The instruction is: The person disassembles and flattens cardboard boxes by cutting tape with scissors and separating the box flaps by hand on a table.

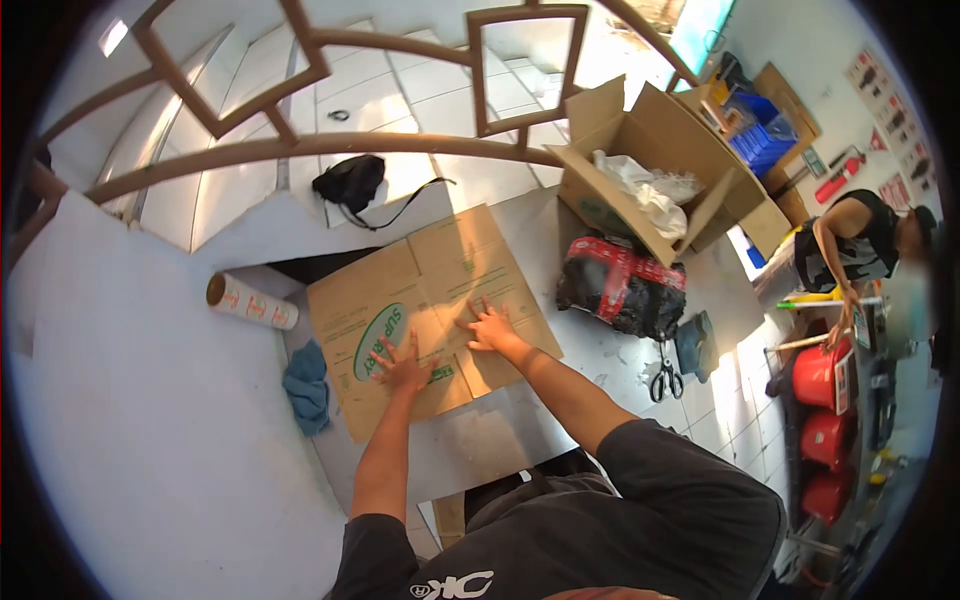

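Observation:
A flattened brown cardboard box (385, 285) with green print lies on the white table (470, 440). My left hand (405, 368) rests on its lower part, beside the green oval, with fingers spread. Farther right, my right hand (490, 328) presses flat on the cardboard, fingers apart. Neither hand holds anything. Right of the cardboard sits a black wrapped package (625, 285) with red tape. Black-handled scissors (665, 378) lie below the package, next to a grey-green cloth (696, 347).
An open carton (650, 150) holding white material stands at the back right. A roll (252, 302) and a blue cloth (307, 388) are at the left. A black pouch (352, 184) lies behind the cardboard. Another person (850, 240) stands at the far right near red bins (822, 378).

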`<state>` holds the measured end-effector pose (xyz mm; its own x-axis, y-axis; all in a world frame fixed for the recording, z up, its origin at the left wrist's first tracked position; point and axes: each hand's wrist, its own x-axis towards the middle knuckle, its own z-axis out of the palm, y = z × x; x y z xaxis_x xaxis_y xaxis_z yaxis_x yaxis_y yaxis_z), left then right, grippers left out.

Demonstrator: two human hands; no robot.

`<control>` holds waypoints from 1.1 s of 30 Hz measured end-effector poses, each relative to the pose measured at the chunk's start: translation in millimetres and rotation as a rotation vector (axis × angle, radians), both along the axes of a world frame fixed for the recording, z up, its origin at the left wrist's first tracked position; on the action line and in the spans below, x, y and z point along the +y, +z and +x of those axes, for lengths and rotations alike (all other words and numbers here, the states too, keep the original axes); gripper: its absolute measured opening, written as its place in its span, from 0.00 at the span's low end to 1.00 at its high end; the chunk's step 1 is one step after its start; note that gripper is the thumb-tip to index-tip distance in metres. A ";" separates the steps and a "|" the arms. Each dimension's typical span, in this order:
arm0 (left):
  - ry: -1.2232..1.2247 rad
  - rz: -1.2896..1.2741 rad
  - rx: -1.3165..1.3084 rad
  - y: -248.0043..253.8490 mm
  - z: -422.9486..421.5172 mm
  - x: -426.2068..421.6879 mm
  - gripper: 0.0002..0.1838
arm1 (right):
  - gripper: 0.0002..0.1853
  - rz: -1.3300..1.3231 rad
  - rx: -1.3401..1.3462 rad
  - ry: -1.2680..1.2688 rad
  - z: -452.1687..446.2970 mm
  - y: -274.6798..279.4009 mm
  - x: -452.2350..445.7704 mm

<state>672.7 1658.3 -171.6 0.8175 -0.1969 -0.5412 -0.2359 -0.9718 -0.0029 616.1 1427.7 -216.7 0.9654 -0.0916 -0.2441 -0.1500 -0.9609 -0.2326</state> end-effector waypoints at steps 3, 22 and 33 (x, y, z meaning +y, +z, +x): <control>-0.002 -0.019 0.001 11.6 -1.1 -1.7 0.49 | 0.32 0.303 0.277 0.118 4.8 13.2 -12.2; 0.854 -1.263 0.344 -39.2 -387.1 26.8 0.18 | 0.23 0.274 -0.745 -0.838 -193.1 227.0 -366.4; 0.318 -1.242 0.283 8.1 -284.3 -35.5 0.18 | 0.12 0.826 -1.248 -1.038 -233.8 302.6 -356.3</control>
<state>388.4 1622.9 -163.4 0.8089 -0.5063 -0.2989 0.1574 -0.3033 0.9398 382.3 1071.3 85.9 0.2341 -0.9501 0.2064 0.0702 -0.1952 -0.9782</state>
